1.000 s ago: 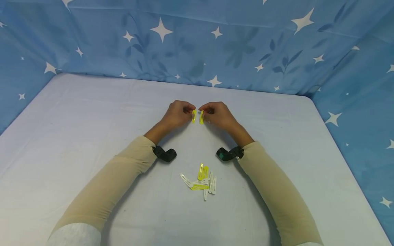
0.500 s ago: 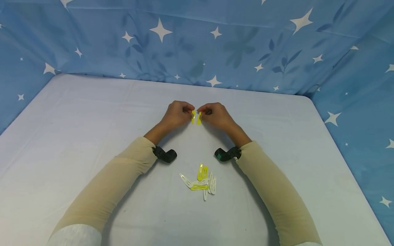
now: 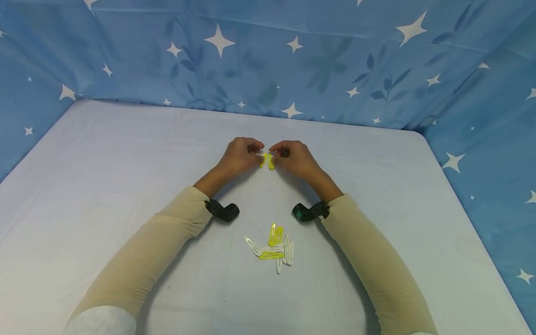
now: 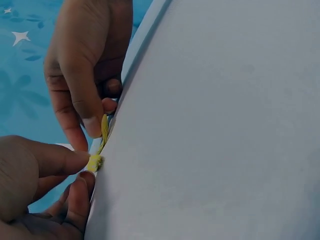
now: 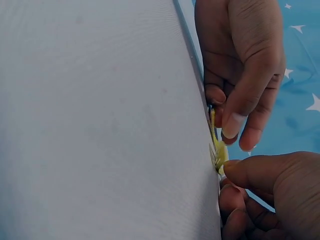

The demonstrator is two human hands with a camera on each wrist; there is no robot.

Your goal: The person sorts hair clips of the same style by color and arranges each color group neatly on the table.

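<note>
Two yellow hair snap clips stand close side by side between my hands in the head view. My left hand (image 3: 243,154) pinches the left clip (image 3: 263,160), which tilts with its upper end to the right. My right hand (image 3: 294,156) holds the right clip (image 3: 271,162) by thumb and fingers. From the left wrist, the left fingertips touch a yellow clip end (image 4: 95,163), while the right thumb lies along the other clip (image 4: 104,131). The right wrist view has the right thumb at a clip (image 5: 220,156); the fingers partly hide both clips.
Nearer the body, a loose pile of white hair clips (image 3: 253,246) and yellow hair clips (image 3: 272,234) lies overlapping on the white-covered table (image 3: 125,163). A blue star-patterned curtain (image 3: 259,56) hangs beyond the far edge. Each wrist wears a black camera (image 3: 224,211).
My right hand has moved slightly left, bringing the two clips closer together. Both clips have changed tilt, and their upper ends have dropped a little. The pile is unchanged.
</note>
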